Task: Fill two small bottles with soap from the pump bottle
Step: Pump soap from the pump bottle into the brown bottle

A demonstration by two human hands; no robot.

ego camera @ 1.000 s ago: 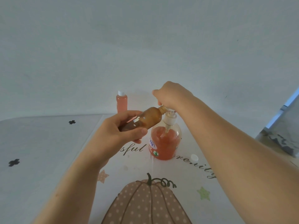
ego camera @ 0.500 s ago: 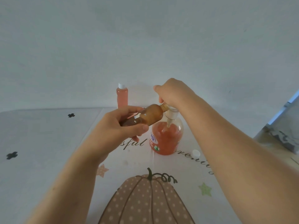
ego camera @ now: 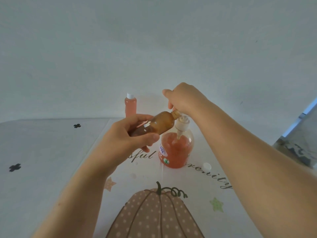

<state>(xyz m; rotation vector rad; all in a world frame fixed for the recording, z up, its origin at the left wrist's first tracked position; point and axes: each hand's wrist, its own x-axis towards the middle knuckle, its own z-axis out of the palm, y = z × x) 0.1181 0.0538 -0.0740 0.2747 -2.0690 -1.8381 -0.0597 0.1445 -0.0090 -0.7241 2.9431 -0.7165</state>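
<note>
My left hand [ego camera: 125, 136] grips a small amber bottle [ego camera: 159, 123], tilted with its open neck up against the nozzle of the pump. The pump bottle [ego camera: 176, 148], clear with orange soap and a white pump head, stands on the table. My right hand [ego camera: 183, 98] sits on top of the pump head, fingers curled over it. A second small bottle [ego camera: 130, 105], filled with orange soap and closed with a white cap, stands upright behind near the wall.
A loose white cap [ego camera: 207, 166] lies on the table right of the pump bottle. The tablecloth [ego camera: 214, 203] shows a pumpkin and lettering. A white wall rises close behind. A grey object [ego camera: 301, 145] is at the far right edge.
The two hands and the bottles keep the same arrangement; the view has shifted slightly, and the pump head and right hand look a little higher than a second ago.
</note>
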